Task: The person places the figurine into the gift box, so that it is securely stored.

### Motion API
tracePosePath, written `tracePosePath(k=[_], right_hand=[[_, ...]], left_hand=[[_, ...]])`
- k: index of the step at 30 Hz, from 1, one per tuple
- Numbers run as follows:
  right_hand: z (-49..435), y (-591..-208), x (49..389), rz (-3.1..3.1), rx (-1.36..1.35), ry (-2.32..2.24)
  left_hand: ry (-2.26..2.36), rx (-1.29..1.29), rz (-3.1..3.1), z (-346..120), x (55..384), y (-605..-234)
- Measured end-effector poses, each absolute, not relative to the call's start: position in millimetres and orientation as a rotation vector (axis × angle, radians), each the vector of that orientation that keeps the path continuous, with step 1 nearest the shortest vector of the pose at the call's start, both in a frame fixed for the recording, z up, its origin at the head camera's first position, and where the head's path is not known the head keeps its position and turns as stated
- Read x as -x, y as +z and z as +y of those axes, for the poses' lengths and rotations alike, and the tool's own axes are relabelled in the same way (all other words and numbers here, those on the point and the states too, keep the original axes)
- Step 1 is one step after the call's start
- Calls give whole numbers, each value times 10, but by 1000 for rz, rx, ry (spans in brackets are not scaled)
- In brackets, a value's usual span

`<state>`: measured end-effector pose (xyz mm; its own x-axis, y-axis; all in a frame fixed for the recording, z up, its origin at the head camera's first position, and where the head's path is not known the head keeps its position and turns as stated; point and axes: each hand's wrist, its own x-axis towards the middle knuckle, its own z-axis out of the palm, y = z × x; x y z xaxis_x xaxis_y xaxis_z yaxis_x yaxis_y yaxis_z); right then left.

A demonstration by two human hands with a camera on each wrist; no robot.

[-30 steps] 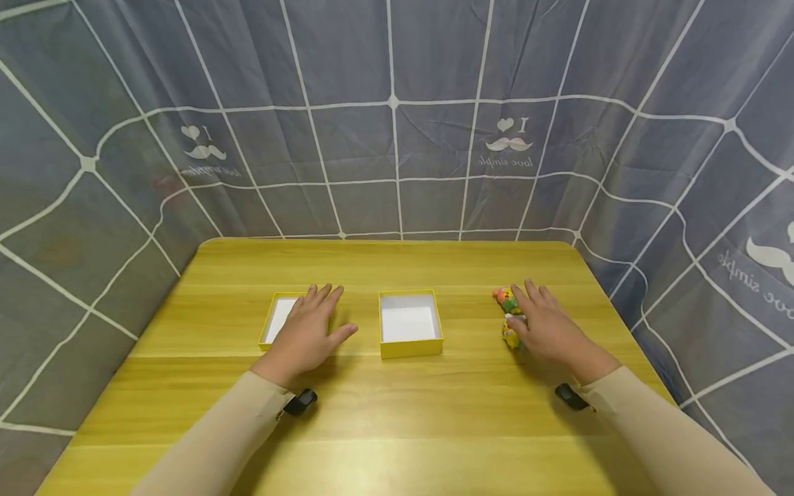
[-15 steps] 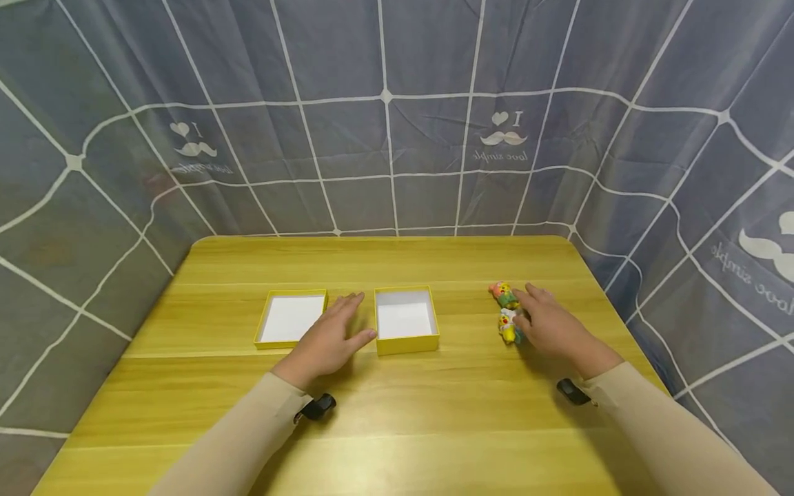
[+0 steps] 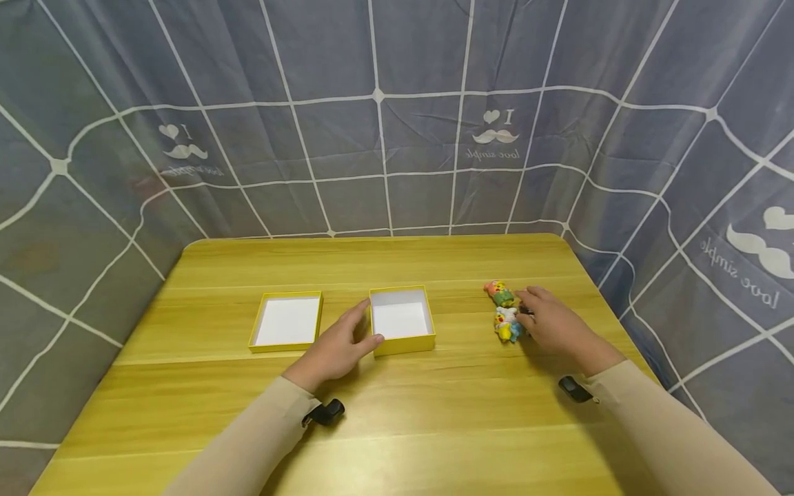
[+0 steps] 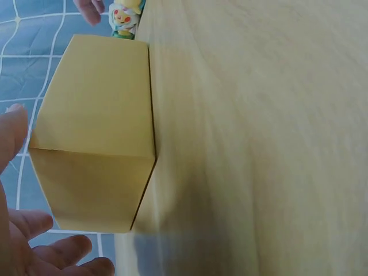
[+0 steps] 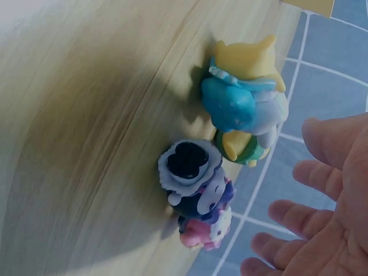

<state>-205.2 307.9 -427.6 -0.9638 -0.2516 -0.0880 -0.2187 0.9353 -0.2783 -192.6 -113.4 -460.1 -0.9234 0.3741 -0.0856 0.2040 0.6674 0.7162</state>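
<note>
A yellow open-topped box (image 3: pixel 406 344) with a white inside stands mid-table. My left hand (image 3: pixel 333 353) is at its left side, thumb by the front left corner; in the left wrist view the spread fingers (image 4: pixel 64 250) appear just off the box walls. My right hand (image 3: pixel 555 327) hovers beside a cluster of small toy figurines, fingers relaxed and holding nothing. Among them are a yellow, white and blue figurine (image 3: pixel 509 326) and a pink and green one (image 3: pixel 500 293). The right wrist view also has a black figurine with a white frill (image 5: pixel 197 179) and a pink-and-white one (image 5: pixel 205 231).
A shallow yellow lid (image 3: pixel 287 321), white inside, lies left of the box with its inside up. The wooden table (image 3: pixel 397 420) meets grey-blue curtains (image 3: pixel 422 138) with white grid lines at the back and sides.
My left hand has moved right, from over the lid to the left side of the box, uncovering the lid. The right hand has stayed near the figurines, drawing slightly off them.
</note>
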Motion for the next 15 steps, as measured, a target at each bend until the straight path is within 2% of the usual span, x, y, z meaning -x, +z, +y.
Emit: tracePosePath(k=[15], right_hand=[[3174, -4320, 2062, 2970, 373, -450]], left_hand=[[1159, -436, 2603, -1114, 1959, -4706]])
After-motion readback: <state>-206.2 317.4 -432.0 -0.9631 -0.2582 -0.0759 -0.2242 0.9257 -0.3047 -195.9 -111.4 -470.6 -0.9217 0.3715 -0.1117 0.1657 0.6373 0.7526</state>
